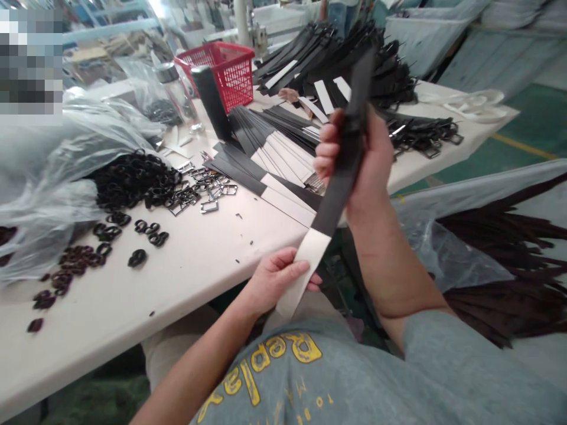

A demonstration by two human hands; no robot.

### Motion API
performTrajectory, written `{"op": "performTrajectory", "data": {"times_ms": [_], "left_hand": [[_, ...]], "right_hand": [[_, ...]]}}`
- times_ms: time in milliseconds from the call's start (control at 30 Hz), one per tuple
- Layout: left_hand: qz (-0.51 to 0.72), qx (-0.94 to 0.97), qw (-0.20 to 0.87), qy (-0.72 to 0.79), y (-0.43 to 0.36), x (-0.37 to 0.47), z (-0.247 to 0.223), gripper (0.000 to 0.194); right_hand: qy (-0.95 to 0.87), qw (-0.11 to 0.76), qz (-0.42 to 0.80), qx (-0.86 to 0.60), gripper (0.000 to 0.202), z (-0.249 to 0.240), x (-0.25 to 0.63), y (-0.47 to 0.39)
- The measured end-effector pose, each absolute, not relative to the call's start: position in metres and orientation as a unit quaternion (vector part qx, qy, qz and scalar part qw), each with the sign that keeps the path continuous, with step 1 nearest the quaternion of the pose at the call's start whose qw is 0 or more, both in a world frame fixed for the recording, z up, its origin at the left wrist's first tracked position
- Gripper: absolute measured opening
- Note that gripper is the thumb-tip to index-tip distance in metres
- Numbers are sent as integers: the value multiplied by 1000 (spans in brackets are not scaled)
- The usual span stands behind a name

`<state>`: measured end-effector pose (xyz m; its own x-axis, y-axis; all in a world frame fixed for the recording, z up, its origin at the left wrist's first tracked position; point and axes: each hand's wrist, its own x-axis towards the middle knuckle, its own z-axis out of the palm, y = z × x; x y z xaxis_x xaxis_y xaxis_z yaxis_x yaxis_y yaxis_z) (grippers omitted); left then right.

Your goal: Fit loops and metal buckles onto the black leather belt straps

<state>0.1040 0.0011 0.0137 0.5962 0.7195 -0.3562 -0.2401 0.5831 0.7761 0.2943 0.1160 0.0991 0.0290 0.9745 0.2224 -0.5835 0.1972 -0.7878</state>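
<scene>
Black strap [331, 215] fills my closed right hand [375, 156] beside the table [199, 260], my left hand [273, 276] pinching its pale end [315, 247], which could slip if that pinch slackens.

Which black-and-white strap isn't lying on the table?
The strap in the person's hands: the right hand grips its black part and the left hand pinches its white part. The other straps lie on the table.
</scene>
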Motion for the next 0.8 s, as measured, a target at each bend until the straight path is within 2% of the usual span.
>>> {"op": "performTrajectory", "data": {"times_ms": [100, 200, 400, 567, 667, 800], "left_hand": [[395, 364, 746, 394, 19, 72, 19, 30], [436, 350, 701, 443, 34, 45, 19, 33], [455, 310, 681, 484, 44, 32, 10, 52], [446, 360, 647, 503, 49, 29, 9, 43], [448, 394, 605, 527, 54, 25, 10, 41], [460, 389, 565, 564, 57, 26, 8, 51]], "right_hand": [[-432, 676, 511, -308, 20, 103, 278, 135], [-461, 656, 483, -352, 27, 87, 275, 138], [-419, 612, 543, -393, 32, 41, 275, 116], [-402, 583, 572, -413, 34, 7, 283, 69], [-373, 552, 598, -447, 35, -28, 294, 32], [-292, 482, 598, -570, 44, -99, 311, -3]]}}
